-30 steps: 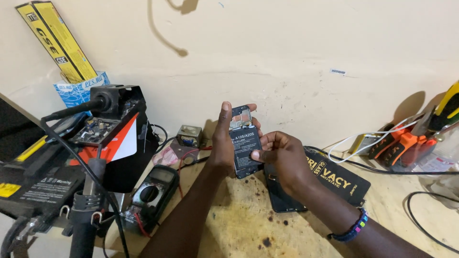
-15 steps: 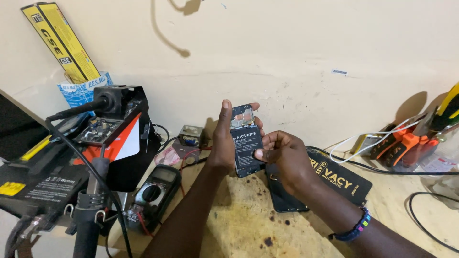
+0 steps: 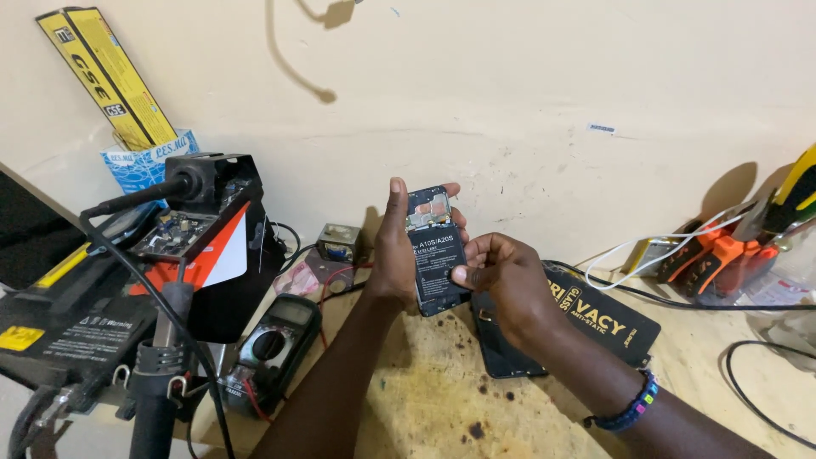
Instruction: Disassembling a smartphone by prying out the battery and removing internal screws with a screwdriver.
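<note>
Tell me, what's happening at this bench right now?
A person is holding an opened phone upright above a workbench, its back cover off so the battery and board show. The left hand grips it along one edge, and the right hand pinches the other side with the thumb on the battery. Under the hands lie a dark flat panel and a black box. A multimeter sits to the left, and orange-handled tools lean against the wall on the right.

black phone (image 3: 436,255), beaded blue wristband (image 3: 631,410), orange-handled tools (image 3: 722,255)
</note>
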